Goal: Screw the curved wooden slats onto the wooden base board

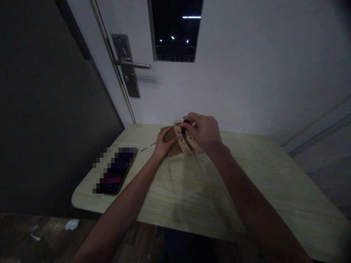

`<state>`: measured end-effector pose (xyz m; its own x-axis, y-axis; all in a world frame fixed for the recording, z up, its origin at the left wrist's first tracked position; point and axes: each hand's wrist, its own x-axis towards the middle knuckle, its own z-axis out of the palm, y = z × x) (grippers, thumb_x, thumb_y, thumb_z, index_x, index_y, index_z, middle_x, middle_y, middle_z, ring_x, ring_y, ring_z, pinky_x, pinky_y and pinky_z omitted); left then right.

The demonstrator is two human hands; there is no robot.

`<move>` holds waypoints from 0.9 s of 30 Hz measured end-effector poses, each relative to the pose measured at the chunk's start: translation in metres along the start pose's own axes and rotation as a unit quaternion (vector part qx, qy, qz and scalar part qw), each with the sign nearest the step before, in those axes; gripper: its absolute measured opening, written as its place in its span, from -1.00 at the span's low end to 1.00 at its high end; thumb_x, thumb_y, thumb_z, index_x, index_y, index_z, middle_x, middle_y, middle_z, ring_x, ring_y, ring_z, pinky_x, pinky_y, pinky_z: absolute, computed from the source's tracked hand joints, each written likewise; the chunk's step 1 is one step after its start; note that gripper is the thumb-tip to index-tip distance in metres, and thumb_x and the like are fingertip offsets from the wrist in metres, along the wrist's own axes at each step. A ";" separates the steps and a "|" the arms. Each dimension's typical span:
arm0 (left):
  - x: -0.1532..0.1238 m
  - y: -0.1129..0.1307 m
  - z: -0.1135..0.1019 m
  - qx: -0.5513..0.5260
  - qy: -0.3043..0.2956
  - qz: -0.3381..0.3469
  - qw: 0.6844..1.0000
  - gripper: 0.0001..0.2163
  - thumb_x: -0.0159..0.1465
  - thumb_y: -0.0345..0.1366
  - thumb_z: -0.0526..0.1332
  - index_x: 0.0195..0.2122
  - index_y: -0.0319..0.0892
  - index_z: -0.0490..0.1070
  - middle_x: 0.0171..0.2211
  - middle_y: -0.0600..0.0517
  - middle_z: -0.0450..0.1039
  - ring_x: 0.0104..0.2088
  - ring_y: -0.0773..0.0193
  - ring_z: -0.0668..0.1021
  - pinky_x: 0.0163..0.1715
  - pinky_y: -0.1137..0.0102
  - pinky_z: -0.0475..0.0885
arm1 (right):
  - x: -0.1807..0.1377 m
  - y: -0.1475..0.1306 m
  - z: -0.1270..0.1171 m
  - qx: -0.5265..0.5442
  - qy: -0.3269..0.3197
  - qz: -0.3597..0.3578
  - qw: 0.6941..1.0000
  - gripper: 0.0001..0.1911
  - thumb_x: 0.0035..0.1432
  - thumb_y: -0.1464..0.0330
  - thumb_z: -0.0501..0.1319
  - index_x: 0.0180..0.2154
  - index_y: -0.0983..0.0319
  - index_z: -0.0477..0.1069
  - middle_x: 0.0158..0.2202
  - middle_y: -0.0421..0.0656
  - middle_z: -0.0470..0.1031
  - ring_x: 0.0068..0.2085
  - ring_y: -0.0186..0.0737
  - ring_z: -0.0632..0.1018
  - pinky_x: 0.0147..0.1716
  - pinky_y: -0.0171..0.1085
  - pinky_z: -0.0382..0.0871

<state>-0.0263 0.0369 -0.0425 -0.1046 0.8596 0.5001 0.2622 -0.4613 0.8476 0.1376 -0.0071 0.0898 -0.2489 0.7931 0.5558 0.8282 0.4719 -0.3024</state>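
A brown board (pixel 175 150) with small holes lies on the table, and pale wooden strips (pixel 185 148) with dark holes cross its right part. My left hand (pixel 162 143) grips the board's left side, thumb on the near side and fingers over the top. In the pinch of my right hand (pixel 204 130) is a short black screwdriver (pixel 185 126), held upright above the strips. Its lower end is close to a strip; whether it touches a screw is too small to tell. Two thin screws or nails (pixel 144 149) lie left of my left hand.
A phone (pixel 120 175) lies at the left of the pale wooden table (pixel 192 204). Behind the table stands a white door (pixel 241 73) with a metal handle (pixel 134 65) and a dark window. Scraps of white paper (pixel 72 224) are on the floor at lower left.
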 end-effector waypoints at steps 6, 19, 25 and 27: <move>0.000 0.000 0.000 -0.011 -0.004 -0.011 1.000 -0.55 0.07 -0.16 0.38 0.01 -0.02 0.44 0.01 -0.03 0.44 0.04 0.10 0.45 0.12 0.11 0.29 | 0.003 0.005 -0.002 0.024 0.000 -0.025 0.999 -0.74 0.24 0.38 0.09 -0.19 0.24 0.54 -0.22 -0.07 0.61 -0.28 -0.18 0.58 -0.23 -0.24 0.36; 0.000 0.001 0.000 -0.010 -0.006 -0.004 1.000 -0.54 0.07 -0.16 0.38 0.02 -0.02 0.43 0.00 -0.03 0.44 0.03 0.09 0.45 0.12 0.09 0.30 | 0.004 0.013 0.003 0.125 0.030 -0.053 0.990 -0.91 0.14 0.32 0.21 -0.37 0.21 0.41 -0.47 -0.23 0.46 -0.44 -0.34 0.44 -0.39 -0.34 0.24; 0.000 0.000 0.000 -0.007 -0.009 0.001 1.000 -0.55 0.08 -0.16 0.38 0.02 0.00 0.42 0.01 -0.03 0.44 0.03 0.10 0.45 0.13 0.08 0.29 | 0.004 0.016 0.005 0.104 0.064 -0.029 0.992 -0.73 0.08 0.21 0.27 -0.50 0.21 0.29 -0.55 -0.25 0.37 -0.49 -0.35 0.37 -0.45 -0.33 0.17; 0.000 0.000 0.000 -0.008 -0.009 0.002 1.000 -0.56 0.08 -0.16 0.37 0.01 0.00 0.42 0.01 -0.03 0.44 0.04 0.10 0.45 0.13 0.08 0.29 | 0.003 0.015 0.004 0.111 0.064 -0.023 0.991 -0.77 0.07 0.22 0.28 -0.46 0.21 0.31 -0.56 -0.27 0.35 -0.51 -0.36 0.36 -0.46 -0.34 0.16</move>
<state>-0.0265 0.0370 -0.0429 -0.0869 0.8610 0.5012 0.2478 -0.4686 0.8479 0.1470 0.0038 0.0835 -0.2062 0.7203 0.6623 0.6830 0.5906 -0.4297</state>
